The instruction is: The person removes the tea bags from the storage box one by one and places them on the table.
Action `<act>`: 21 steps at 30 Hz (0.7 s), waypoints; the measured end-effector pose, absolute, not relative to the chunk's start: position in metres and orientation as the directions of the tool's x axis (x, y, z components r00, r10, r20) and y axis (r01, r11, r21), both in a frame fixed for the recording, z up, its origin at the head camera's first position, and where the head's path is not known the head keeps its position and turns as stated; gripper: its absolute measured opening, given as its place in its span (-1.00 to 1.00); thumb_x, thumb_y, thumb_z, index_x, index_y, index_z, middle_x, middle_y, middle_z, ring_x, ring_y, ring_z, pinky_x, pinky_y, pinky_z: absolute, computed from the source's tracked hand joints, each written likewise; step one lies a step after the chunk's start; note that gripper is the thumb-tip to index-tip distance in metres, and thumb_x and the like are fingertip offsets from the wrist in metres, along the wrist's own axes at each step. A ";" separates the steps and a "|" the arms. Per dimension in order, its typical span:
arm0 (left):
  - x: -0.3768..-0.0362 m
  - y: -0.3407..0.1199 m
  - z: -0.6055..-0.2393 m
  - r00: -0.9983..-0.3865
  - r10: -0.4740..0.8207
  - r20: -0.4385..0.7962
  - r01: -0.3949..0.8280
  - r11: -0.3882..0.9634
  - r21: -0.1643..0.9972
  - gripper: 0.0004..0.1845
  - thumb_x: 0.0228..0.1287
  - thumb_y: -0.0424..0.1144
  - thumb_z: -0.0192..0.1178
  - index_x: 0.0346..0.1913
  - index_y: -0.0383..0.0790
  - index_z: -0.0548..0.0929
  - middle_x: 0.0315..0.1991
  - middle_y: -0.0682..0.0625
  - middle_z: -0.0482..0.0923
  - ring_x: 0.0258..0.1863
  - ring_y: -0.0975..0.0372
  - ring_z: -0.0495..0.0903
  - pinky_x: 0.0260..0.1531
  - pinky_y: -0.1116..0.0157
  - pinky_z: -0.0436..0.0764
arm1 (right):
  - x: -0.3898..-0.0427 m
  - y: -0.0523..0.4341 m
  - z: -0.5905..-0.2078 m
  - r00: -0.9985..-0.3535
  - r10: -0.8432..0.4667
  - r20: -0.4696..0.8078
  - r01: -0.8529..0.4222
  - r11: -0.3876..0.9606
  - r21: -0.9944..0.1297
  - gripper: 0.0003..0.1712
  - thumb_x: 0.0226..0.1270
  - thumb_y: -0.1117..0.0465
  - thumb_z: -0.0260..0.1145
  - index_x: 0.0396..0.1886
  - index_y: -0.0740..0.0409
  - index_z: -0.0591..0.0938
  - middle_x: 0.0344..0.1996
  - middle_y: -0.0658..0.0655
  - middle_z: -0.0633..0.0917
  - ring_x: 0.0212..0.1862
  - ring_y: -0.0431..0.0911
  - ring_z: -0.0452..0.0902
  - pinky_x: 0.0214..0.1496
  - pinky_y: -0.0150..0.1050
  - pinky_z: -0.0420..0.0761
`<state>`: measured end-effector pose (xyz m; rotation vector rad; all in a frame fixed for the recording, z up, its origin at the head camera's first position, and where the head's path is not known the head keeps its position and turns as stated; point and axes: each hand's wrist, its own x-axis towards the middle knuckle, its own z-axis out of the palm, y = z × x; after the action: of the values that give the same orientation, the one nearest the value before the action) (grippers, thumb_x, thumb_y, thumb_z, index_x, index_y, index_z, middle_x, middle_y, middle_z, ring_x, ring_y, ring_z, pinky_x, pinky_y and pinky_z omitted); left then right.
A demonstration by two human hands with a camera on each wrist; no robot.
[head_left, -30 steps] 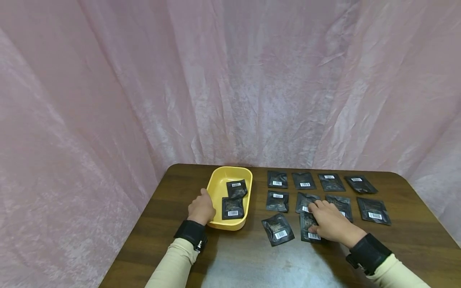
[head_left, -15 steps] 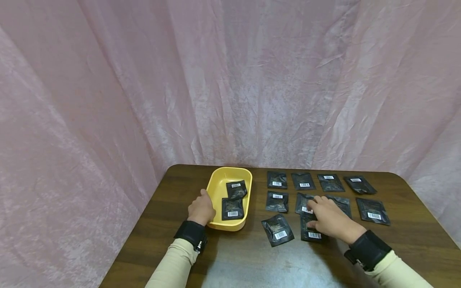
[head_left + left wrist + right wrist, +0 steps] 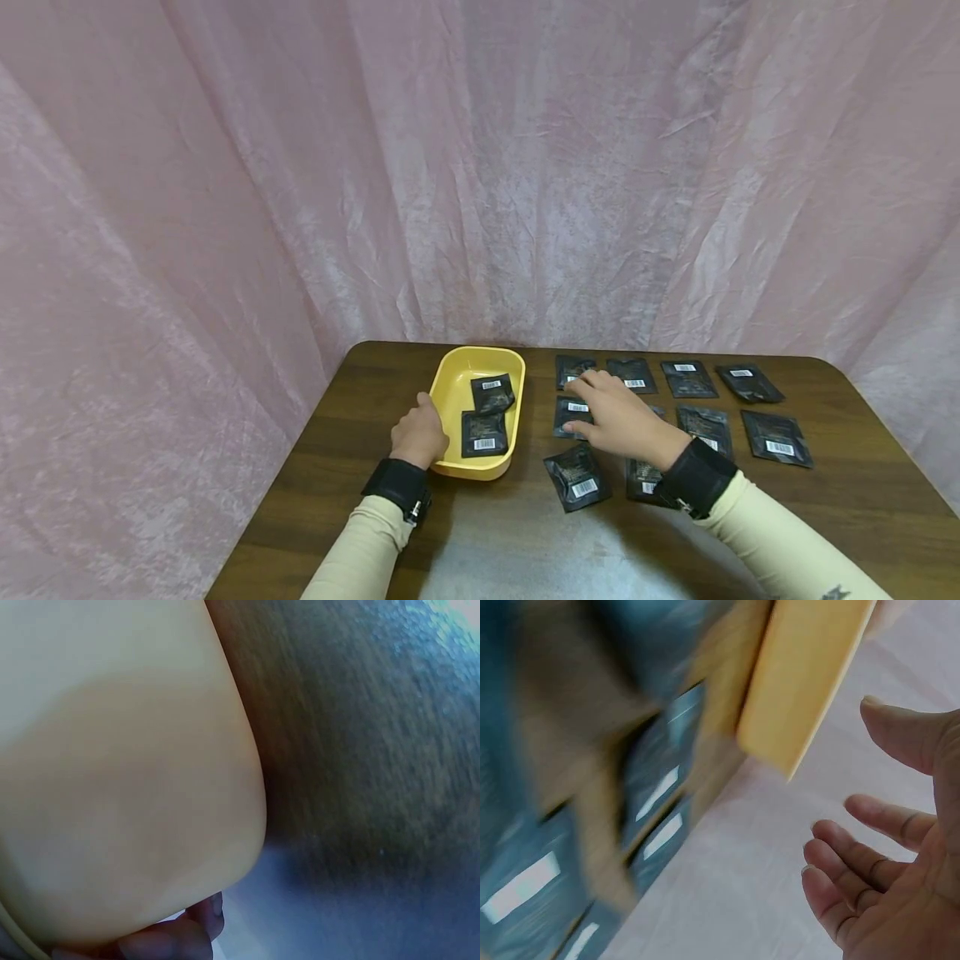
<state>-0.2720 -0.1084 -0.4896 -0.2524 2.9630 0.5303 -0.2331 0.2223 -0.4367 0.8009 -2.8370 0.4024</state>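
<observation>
My left hand [image 3: 418,433] holds the left side of a yellow plastic tray [image 3: 480,472]. In the left wrist view, its fingertips [image 3: 214,915] show at the edge of the tray's wall [image 3: 142,787]. Two flat black packets with white barcode labels lie inside, a rear packet [image 3: 491,393] and a front packet [image 3: 483,433]. My right hand [image 3: 626,417] is over the packets right of the tray, with fingers spread apart. Nothing is in its grasp in the right wrist view, where the fingers [image 3: 847,862] and thumb stand apart. It partly covers a middle-row packet [image 3: 570,415].
Several more black packets lie in loose rows on the brown wooden table [image 3: 315,500], such as a front packet [image 3: 577,477] and a far-right packet [image 3: 777,437]. A pink curtain [image 3: 480,208] hangs behind the table's far edge.
My right hand has left the front-row packets and moved left and away from me, toward the tray, carrying nothing visible. The left hand and tray have stayed put.
</observation>
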 end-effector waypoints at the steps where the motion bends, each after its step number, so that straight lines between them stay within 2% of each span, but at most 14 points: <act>1: -0.272 -0.108 -0.490 -0.978 -0.143 -0.149 -0.186 0.924 0.335 -0.39 0.22 -0.26 0.47 0.18 -0.33 0.35 -0.24 -0.23 0.61 -0.29 -0.03 0.63 -0.15 -0.04 0.64 | -0.236 0.214 -0.435 -0.838 -0.496 0.228 -0.540 0.814 -0.213 -0.28 0.36 -0.07 0.54 0.38 0.18 0.59 0.19 0.19 0.67 0.20 0.12 0.60 0.25 0.14 0.60; 5: -0.270 -0.108 -0.491 -0.978 -0.142 -0.151 -0.186 0.923 0.337 -0.39 0.22 -0.25 0.47 0.19 -0.32 0.35 -0.23 -0.22 0.62 -0.29 -0.02 0.64 -0.16 -0.03 0.63 | -0.245 0.184 -0.427 -0.823 -0.526 0.215 -0.565 0.799 -0.205 -0.15 0.36 -0.13 0.53 0.51 0.17 0.50 0.31 0.21 0.63 0.31 0.14 0.57 0.34 0.13 0.58; 12: -0.268 -0.110 -0.492 -0.978 -0.149 -0.146 -0.192 0.919 0.345 -0.41 0.23 -0.27 0.45 0.19 -0.32 0.35 -0.24 -0.23 0.62 -0.30 -0.02 0.64 -0.17 -0.04 0.64 | -0.258 0.135 -0.417 -0.803 -0.576 0.152 -0.596 0.769 -0.231 -0.04 0.33 -0.17 0.54 0.59 0.12 0.42 0.49 0.29 0.53 0.50 0.22 0.48 0.51 0.20 0.48; 17: -0.265 -0.112 -0.492 -0.981 -0.142 -0.131 -0.179 0.925 0.335 -0.43 0.21 -0.25 0.46 0.14 -0.30 0.36 -0.21 -0.25 0.65 -0.26 -0.04 0.68 -0.14 -0.07 0.66 | -0.268 0.107 -0.428 -0.800 -0.598 0.046 -0.592 0.775 -0.220 0.00 0.31 -0.21 0.53 0.62 0.08 0.40 0.56 0.26 0.48 0.60 0.17 0.38 0.62 0.16 0.37; 21: -0.263 -0.111 -0.493 -0.984 -0.133 -0.119 -0.166 0.927 0.335 -0.43 0.19 -0.25 0.47 0.13 -0.30 0.37 -0.18 -0.28 0.68 -0.22 -0.09 0.72 -0.13 -0.11 0.67 | -0.268 0.088 -0.437 -0.786 -0.617 -0.044 -0.602 0.780 -0.170 -0.02 0.27 -0.25 0.54 0.57 0.09 0.47 0.55 0.23 0.51 0.59 0.16 0.40 0.62 0.14 0.37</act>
<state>-0.2629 -0.1114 -0.4927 -0.2326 2.9918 0.5324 -0.2684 0.0882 -0.4369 1.0492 -3.0551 0.2381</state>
